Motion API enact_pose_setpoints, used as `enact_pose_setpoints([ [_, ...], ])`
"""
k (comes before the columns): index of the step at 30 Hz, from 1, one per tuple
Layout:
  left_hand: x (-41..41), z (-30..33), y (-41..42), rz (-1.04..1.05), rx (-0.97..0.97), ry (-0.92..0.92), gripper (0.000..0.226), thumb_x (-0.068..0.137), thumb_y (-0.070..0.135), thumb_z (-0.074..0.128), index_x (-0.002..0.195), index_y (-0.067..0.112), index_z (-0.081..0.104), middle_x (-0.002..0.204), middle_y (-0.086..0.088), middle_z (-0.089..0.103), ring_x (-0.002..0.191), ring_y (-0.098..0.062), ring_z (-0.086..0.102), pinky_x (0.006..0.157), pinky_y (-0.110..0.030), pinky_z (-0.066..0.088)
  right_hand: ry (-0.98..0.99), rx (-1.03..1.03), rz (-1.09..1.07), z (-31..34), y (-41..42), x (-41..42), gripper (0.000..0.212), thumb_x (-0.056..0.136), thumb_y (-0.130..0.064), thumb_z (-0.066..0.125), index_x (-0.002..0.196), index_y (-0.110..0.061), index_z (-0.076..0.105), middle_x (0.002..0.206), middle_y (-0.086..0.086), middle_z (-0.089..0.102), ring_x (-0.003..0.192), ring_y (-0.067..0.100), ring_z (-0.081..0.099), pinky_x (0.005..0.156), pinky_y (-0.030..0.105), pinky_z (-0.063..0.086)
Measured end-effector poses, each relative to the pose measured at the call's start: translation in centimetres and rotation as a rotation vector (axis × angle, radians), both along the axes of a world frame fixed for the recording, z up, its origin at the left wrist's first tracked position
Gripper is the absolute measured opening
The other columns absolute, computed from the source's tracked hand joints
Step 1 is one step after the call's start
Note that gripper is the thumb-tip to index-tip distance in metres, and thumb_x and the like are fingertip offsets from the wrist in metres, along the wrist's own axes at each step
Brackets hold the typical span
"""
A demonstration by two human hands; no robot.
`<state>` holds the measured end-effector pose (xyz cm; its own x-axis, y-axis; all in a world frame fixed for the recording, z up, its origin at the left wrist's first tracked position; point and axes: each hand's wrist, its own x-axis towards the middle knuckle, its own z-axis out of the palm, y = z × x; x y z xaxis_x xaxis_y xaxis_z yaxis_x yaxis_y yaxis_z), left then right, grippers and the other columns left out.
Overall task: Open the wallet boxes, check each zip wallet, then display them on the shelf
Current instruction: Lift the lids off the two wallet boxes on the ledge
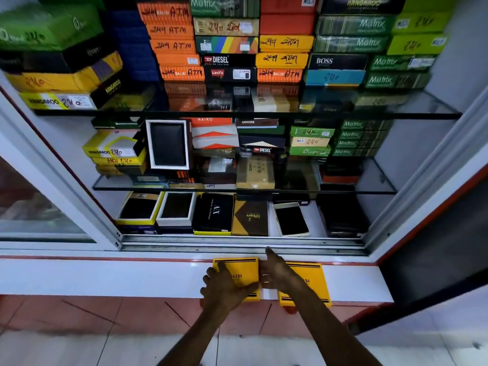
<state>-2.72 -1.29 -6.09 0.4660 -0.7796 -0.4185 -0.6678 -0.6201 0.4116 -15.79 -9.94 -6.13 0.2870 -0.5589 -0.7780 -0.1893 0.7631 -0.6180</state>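
Note:
Two closed yellow wallet boxes with black stripes lie side by side on the white ledge (132,276) below the cabinet. My left hand (224,286) grips the left yellow box (241,268) from its left and front side. My right hand (277,273) rests across the gap between the boxes, fingers on the left box's right edge, while its wrist covers part of the right yellow box (314,283). Inside the cabinet, the bottom shelf (315,220) shows open boxes with dark wallets (291,220).
Glass shelves (422,112) above carry stacks of coloured wallet boxes. One open white-framed box (168,144) stands upright on the middle shelf. A sliding-door track (237,243) runs between ledge and bottom shelf. Sliding glass door at left (39,207). Tiled floor below.

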Motion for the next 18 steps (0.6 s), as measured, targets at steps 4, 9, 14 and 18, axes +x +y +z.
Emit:
enact_pose_setpoints([
  [4, -0.7, 0.1, -0.3, 0.059, 0.001, -0.008, 0.127, 0.041, 0.083, 0.067, 0.139, 0.014, 0.026, 0.138, -0.016, 0.043, 0.129, -0.037, 0.044, 0.101, -0.051, 0.043, -0.065, 0.061, -0.049, 0.3, -0.2, -0.6, 0.072, 0.099, -0.057, 0.021, 0.132, 0.0, 0.051, 0.127, 0.021, 0.058, 0.116, 0.035, 0.054, 0.096, 0.042, 0.042],
  [9, -1.4, 1.0, -0.7, 0.102, 0.021, 0.009, 0.133, 0.04, 0.08, 0.071, 0.142, 0.011, 0.02, 0.14, -0.017, 0.04, 0.13, -0.039, 0.042, 0.102, -0.051, 0.041, -0.061, 0.034, -0.073, -0.5, 0.0, -0.4, 0.067, 0.101, -0.05, 0.022, 0.131, 0.002, 0.053, 0.119, 0.02, 0.058, 0.11, 0.033, 0.055, 0.089, 0.041, 0.046],
  [14, 0.9, 1.4, -0.5, 0.187, -0.124, 0.261, 0.128, 0.031, 0.081, 0.066, 0.137, 0.017, 0.034, 0.136, -0.009, 0.055, 0.124, -0.033, 0.053, 0.101, -0.049, 0.047, -0.003, -0.084, -0.014, -1.0, 0.7, 0.7, 0.046, 0.103, -0.036, 0.032, 0.125, -0.003, 0.055, 0.121, 0.018, 0.062, 0.111, 0.032, 0.06, 0.084, 0.039, 0.053],
  [18, 1.8, 2.2, 0.1, 0.191, -0.211, 0.416, 0.117, 0.032, 0.075, 0.064, 0.135, 0.022, 0.045, 0.131, -0.003, 0.062, 0.117, -0.028, 0.06, 0.098, -0.043, 0.05, 0.064, -0.174, 0.023, -0.4, 1.7, 2.3, 0.034, 0.103, -0.035, 0.037, 0.12, -0.013, 0.055, 0.123, 0.017, 0.064, 0.115, 0.035, 0.062, 0.089, 0.047, 0.056],
])
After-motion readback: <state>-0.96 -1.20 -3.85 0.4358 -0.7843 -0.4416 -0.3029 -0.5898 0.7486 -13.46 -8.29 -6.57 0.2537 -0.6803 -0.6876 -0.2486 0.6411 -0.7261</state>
